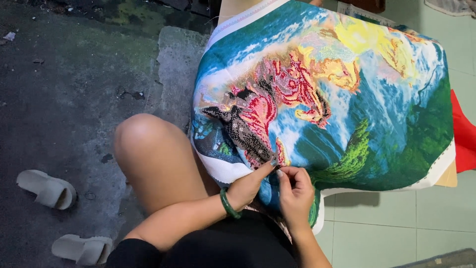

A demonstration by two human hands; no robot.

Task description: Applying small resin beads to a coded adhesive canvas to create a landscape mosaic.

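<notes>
A large colourful embroidery cloth (347, 99) with horses, blue water and green trees drapes over a support in front of me. My left hand (250, 186), a green bangle (228, 203) on its wrist, pinches the cloth's near edge between thumb and fingers. My right hand (296, 191) sits right beside it, fingers curled and pinched at the same spot on the cloth. Whether a needle is held there is too small to tell. My bare knee (148, 149) is just left of the cloth.
Two pale slippers (47, 188) (82, 248) lie on the dark concrete floor at the left. Light green tiles (386, 223) cover the floor at the right. A red object (463, 134) shows at the right edge behind the cloth.
</notes>
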